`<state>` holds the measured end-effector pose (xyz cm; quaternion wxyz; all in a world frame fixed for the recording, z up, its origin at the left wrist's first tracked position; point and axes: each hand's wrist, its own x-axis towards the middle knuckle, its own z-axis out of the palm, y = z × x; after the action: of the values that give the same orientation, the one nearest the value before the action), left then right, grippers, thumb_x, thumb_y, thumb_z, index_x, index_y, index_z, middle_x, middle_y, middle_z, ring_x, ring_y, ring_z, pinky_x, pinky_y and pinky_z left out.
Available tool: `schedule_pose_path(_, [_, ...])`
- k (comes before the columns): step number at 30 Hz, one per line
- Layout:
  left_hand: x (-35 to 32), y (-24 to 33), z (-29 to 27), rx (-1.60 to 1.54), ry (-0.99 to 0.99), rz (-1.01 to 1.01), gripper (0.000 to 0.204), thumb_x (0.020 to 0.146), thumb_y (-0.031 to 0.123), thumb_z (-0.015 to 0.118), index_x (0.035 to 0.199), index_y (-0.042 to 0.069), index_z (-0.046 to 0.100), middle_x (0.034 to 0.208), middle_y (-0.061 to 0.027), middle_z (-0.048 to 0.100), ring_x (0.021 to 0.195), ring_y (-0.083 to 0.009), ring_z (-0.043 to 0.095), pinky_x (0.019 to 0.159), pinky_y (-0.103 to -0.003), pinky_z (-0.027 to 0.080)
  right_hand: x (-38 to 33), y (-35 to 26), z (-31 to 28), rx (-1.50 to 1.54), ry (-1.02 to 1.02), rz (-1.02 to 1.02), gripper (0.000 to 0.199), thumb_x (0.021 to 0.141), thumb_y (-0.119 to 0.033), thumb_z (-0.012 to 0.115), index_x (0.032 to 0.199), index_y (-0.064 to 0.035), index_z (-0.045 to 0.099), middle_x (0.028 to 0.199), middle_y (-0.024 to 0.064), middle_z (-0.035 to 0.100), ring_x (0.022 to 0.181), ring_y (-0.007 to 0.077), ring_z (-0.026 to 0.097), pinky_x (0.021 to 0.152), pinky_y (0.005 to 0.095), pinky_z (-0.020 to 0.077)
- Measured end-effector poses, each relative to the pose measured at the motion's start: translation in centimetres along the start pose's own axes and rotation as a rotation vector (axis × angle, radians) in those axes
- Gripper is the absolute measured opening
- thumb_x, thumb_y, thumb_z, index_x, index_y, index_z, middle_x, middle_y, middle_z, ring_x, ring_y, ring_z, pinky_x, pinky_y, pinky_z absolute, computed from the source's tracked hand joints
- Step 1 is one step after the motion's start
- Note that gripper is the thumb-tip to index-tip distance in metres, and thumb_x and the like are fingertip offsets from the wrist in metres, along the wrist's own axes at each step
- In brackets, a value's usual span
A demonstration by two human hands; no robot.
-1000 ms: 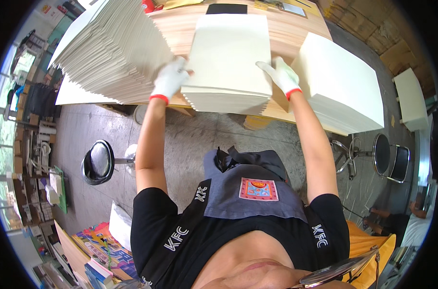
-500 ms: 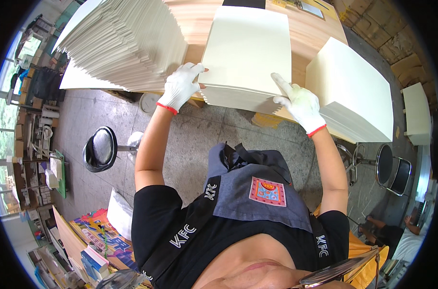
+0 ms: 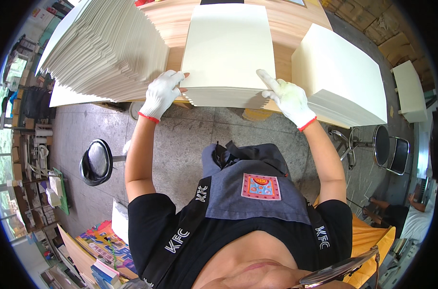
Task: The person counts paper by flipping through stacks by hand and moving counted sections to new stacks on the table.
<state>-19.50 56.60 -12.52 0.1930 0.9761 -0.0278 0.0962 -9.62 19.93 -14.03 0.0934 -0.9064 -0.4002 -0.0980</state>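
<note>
Both gloved hands have shifted along the near edge of the middle stack of cream sheets [image 3: 228, 48] since half a second ago: the left hand [image 3: 162, 94] has moved in toward the stack's near left corner, and the right hand [image 3: 287, 98] has risen to the near right corner. That middle stack lies on the wooden table [image 3: 173, 21], straight ahead of the person, its near edge hanging just over the table's front. The left hand is loosely curled, its fingertips touching the left side of the stack; whether it grips any sheets cannot be told. The right hand is spread fairly wide, with its forefinger stretched up along the stack's right edge and the other fingers pressed against the fanned sheet edges below. A taller fanned pile of sheets [image 3: 103, 48] sits just beside the left hand, and another block of sheets [image 3: 339, 77] rests near the right hand, apart from the middle stack. Below the table, a black round stool [image 3: 96, 162] stands on the concrete floor [image 3: 180, 139] to the person's left, and a dark chair [image 3: 390, 149] stands to the right.
</note>
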Motion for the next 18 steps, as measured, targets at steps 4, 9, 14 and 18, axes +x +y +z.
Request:
schedule_pose_path(4, [0.0,0.2,-0.1,0.020,-0.003,0.036,0.023,0.083,0.006,0.072,0.105,0.006,0.066,0.093,-0.0097,0.062,0.086,-0.0284,0.059,0.078,-0.039,0.050,-0.2,0.5,0.6,0.005,-0.003,-0.005,0.067,0.092,-0.026,0.066,0.154,-0.0286,0.040,0.084,0.0097,0.066,0.064,0.0256,0.067,0.055,0.0388,0.0513])
schedule_pose_path(9, [0.0,-1.1,0.3,-0.077,-0.027,-0.013,0.036,0.083,0.020,0.077,0.118,0.016,0.069,0.092,-0.0076,0.064,0.088,-0.0294,0.063,0.078,-0.040,0.050,-0.2,0.3,0.6,0.037,0.029,-0.010,0.066,0.093,-0.026,0.064,0.153,-0.0308,0.040,0.082,0.0103,0.064,0.066,0.0282,0.066,0.059,0.0403,0.0524])
schedule_pose_path(14, [0.7,-1.6,-0.4,-0.161,-0.122,-0.064,0.038,0.083,0.012,0.074,0.121,0.013,0.069,0.092,-0.0100,0.064,0.085,-0.0263,0.065,0.077,-0.037,0.052,-0.2,0.4,1.3,0.044,0.043,0.007,0.061,0.095,-0.033,0.062,0.153,-0.0326,0.042,0.081,0.0107,0.062,0.068,0.0302,0.065,0.062,0.0418,0.0526])
schedule_pose_path(18, [0.5,-0.9,-0.9,-0.213,-0.135,-0.105,0.038,0.085,-0.001,0.062,0.120,0.010,0.069,0.094,-0.0090,0.066,0.083,-0.0205,0.069,0.077,-0.033,0.053,0.0,0.0,1.1,0.058,0.026,0.016,0.061,0.096,-0.039,0.061,0.153,-0.0329,0.041,0.080,0.0107,0.062,0.068,0.0299,0.065,0.061,0.0423,0.0521])
